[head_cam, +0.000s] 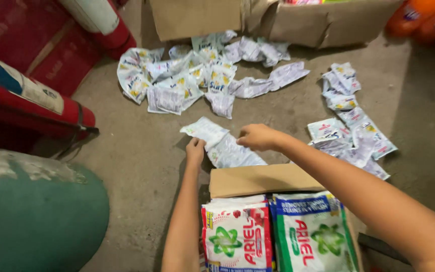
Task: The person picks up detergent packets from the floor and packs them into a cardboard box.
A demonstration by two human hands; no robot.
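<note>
Sachet strip [221, 144] lies on the floor, long axis ten to four o'clock; our left hand [195, 150] pinches its near edge, our right hand [259, 136] closes on its far side.

Floor [142, 166]: I see bare grey concrete, dusty and scuffed, filling most of the view.
Left edge: I make out red cylinders [31, 100] lying on their sides, one with a pale label, against a red surface.
Lower left: a big rounded green drum [36, 216], its top worn and chalky.
Top: brown cardboard boxes [258, 20] stand on the floor, flaps creased and bent.
Top right corner: orange plastic bottles [424, 20], blurred.
Light: I find it dim and even, with the right side of the floor darker.
</note>
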